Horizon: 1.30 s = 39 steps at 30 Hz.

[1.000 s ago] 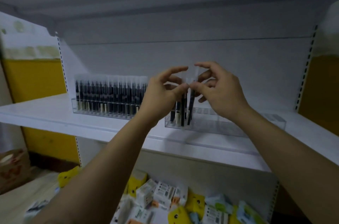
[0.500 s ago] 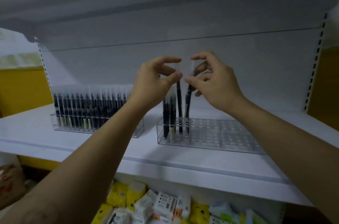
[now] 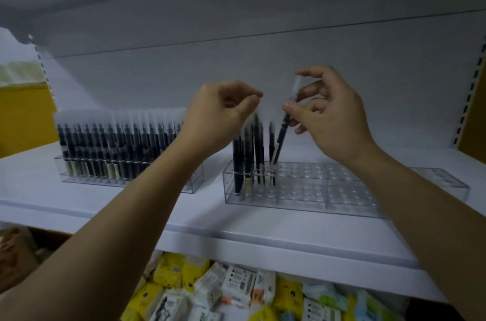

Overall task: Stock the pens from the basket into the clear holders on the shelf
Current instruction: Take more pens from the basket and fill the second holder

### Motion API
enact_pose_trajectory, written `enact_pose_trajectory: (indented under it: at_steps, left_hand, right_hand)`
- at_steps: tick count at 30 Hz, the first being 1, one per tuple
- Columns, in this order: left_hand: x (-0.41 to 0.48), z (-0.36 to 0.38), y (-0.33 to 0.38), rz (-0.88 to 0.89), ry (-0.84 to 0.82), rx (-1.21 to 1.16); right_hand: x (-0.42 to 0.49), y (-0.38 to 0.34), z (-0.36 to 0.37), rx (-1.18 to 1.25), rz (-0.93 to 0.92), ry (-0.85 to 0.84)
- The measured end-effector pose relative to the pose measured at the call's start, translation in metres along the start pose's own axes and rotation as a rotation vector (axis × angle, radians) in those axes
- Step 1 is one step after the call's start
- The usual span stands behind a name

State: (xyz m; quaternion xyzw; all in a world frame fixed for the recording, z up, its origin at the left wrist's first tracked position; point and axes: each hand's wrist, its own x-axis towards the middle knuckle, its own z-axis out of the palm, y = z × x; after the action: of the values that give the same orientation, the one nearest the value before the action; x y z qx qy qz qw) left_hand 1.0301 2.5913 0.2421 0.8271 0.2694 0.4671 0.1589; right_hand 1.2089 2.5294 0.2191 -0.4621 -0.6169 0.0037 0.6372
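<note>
Two clear holders stand on the white shelf [image 3: 184, 218]. The left holder [image 3: 194, 184] is packed with several black pens with frosted caps. The right holder [image 3: 342, 189] has several pens [image 3: 248, 152] at its left end. My right hand [image 3: 331, 115] pinches one black pen [image 3: 282, 136], tilted, its tip at a hole in the right holder. My left hand [image 3: 218, 115] is above the standing pens, thumb and fingers pinched at the cap of one of them. The basket is out of view.
Below the shelf lies a heap of yellow and white packets [image 3: 236, 291]. The shelf's back panel [image 3: 236, 63] is close behind the holders. A perforated upright [image 3: 470, 89] runs at the right. Yellow wall shows at both sides.
My hands have moved apart. The right hand's pen now tilts with its tip at the holder; the left hand has dropped lower over the standing pens. The camera has tilted slightly.
</note>
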Motion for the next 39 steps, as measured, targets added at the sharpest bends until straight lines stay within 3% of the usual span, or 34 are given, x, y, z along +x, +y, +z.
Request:
enact_pose_trajectory:
  at_steps: [6, 11, 23, 33, 39]
  left_hand:
    - [-0.007, 0.003, -0.005, 0.120, -0.007, 0.219]
    - [-0.020, 0.001, -0.011, 0.196, -0.039, 0.290]
    - [-0.037, -0.014, -0.005, 0.183, -0.101, 0.361]
    - [-0.087, -0.040, 0.012, 0.177, -0.064, 0.402]
    - [-0.140, -0.061, 0.001, 0.123, -0.046, 0.466]
  right_hand:
    - [-0.015, 0.001, 0.013, -0.277, -0.105, -0.237]
    - [-0.023, 0.002, 0.009, -0.331, -0.109, -0.265]
    - [-0.032, -0.007, 0.005, -0.557, -0.113, -0.259]
    - [-0.063, -0.063, 0.016, -0.541, -0.162, -0.252]
    - [-0.094, -0.088, 0.045, -0.511, -0.227, -0.370]
